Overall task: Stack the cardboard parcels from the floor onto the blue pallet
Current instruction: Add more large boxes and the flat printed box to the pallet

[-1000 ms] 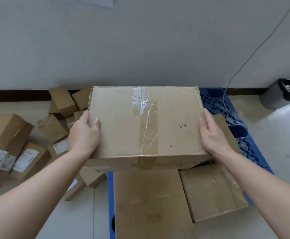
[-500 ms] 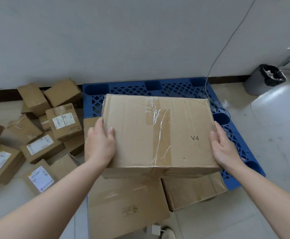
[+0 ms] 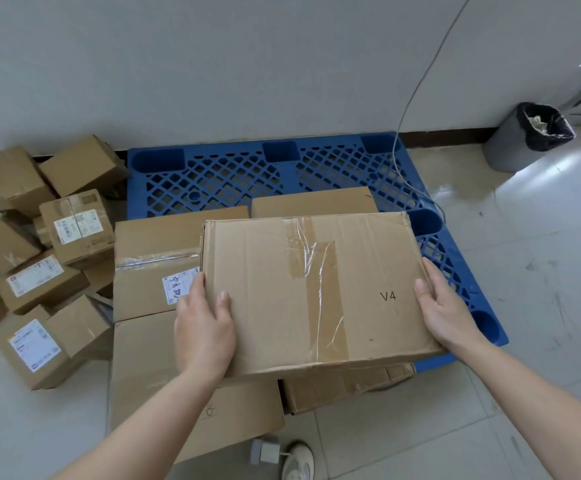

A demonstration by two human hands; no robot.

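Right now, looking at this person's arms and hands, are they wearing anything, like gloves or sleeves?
The left hand and right hand are bare: no gloves, rings or wristbands visible. The left forearm and right forearm run bare to the picture's edge, so any sleeves lie out of view. Thumbnails look short, unpainted.

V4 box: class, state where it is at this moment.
In the head view, the V4 box is centre frame, gripped by the left hand and right hand, over boxes on the pallet.
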